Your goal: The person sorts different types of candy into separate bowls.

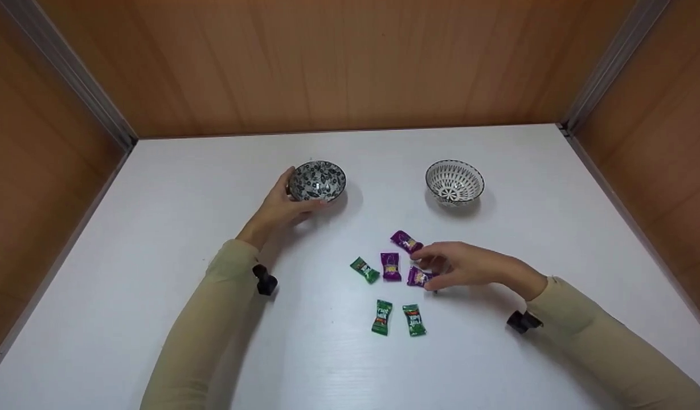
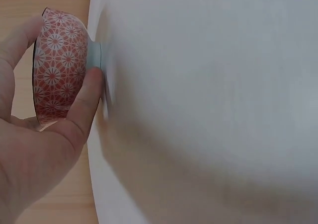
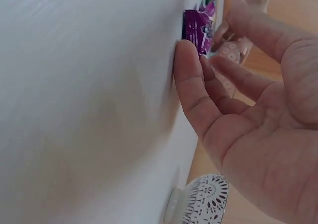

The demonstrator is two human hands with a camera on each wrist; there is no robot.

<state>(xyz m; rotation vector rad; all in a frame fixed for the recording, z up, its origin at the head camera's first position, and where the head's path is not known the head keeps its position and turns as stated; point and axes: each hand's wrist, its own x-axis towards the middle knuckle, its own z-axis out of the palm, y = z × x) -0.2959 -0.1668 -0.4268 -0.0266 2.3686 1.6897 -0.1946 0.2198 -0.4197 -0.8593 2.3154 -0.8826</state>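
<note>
My left hand grips a small bowl at the back of the table, thumb and fingers on opposite sides. Inside it has a black floral pattern; its outer wall is red with white flowers. My right hand hovers at the purple-wrapped candies, fingers apart and slightly bent. One purple candy lies partly hidden under that hand, between thumb and fingers. Another purple candy lies by the fingertips, and a third purple candy lies to the left.
A white bowl with a black pattern stands at the back right. Three green candies lie nearer the front and left: one green candy, another and a last one. Wooden panels enclose the white table.
</note>
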